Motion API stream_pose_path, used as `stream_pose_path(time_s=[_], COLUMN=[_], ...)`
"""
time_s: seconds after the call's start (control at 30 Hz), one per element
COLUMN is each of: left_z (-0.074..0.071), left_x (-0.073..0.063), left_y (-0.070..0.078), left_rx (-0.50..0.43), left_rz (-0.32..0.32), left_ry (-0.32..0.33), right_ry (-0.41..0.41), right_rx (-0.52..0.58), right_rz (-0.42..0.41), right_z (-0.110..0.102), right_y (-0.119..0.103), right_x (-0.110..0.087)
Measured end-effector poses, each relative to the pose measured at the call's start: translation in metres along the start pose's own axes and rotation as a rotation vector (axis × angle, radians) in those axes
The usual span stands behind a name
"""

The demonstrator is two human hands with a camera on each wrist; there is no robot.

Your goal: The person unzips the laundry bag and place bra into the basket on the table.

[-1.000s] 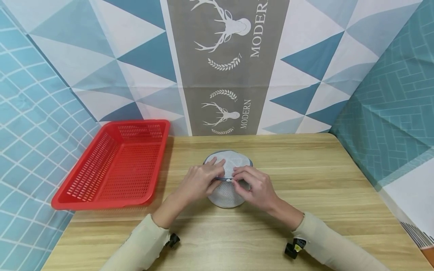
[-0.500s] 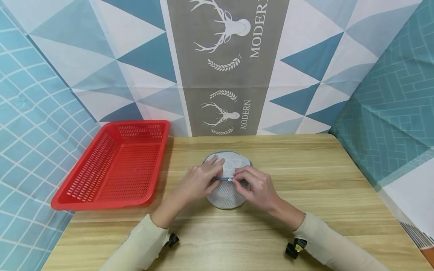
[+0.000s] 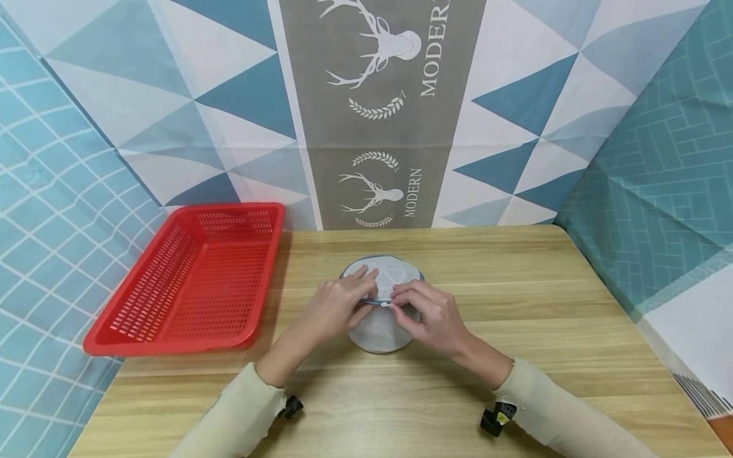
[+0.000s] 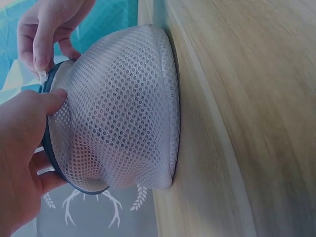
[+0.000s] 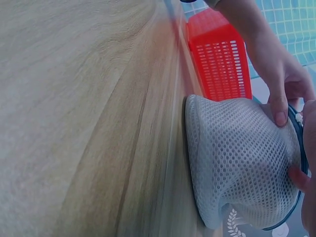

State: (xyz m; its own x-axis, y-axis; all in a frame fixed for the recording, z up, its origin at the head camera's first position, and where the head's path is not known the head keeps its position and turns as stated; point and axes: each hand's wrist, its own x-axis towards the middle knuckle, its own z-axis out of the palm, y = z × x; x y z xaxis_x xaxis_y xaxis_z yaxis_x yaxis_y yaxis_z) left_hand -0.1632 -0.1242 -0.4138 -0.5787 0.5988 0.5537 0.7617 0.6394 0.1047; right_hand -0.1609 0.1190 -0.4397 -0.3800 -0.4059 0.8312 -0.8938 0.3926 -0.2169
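Hardly anything has moved since the frame half a second ago: both hands keep their places, and the whole head view has slid very slightly sideways.

A pale wood-grain tabletop carries a round, whitish mesh fabric bag with dark blue trim, standing on its base near the middle. Taking the bag as the clock's centre, with 12 o'clock away from the person, the left hand sits at 9, gripping the trimmed rim between thumb and fingers. At 3 o'clock the right hand pinches a small white tab on that trim.

Well apart at 9 o'clock, a red rectangular perforated plastic basket overlaps the table's left edge in the head view. At 12, the far edge meets a grey, white and blue printed wall sheet; a blue grid-patterned wall sheet stands at 10, a teal brick-patterned one at 2.

Broad wood surface extends from 2 to 4 o'clock up to the slanting right edge. Towards 6, more wood lies between two cream sleeves.
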Motion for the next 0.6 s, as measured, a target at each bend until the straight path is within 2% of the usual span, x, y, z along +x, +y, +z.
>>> stream_pose_path(time_s=[0.27,0.4,0.6], left_z=[-0.0043,-0.0028,-0.0010], left_x=[-0.0045,-0.0032,-0.0001], left_y=[-0.0036,-0.0042,-0.0024], left_rx=[-0.075,-0.047,0.048], left_rz=[-0.037,-0.015,-0.003], left_ry=[-0.021,-0.003,0.029], right_ry=[-0.008,-0.004,0.011], right_rx=[-0.004,-0.003,0.005], right_rz=[0.006,0.006,0.017], right_z=[-0.0014,-0.0013,-0.0015], right_y=[0.0002,0.0004,-0.0001], right_x=[-0.0004,0.0003,0.0028])
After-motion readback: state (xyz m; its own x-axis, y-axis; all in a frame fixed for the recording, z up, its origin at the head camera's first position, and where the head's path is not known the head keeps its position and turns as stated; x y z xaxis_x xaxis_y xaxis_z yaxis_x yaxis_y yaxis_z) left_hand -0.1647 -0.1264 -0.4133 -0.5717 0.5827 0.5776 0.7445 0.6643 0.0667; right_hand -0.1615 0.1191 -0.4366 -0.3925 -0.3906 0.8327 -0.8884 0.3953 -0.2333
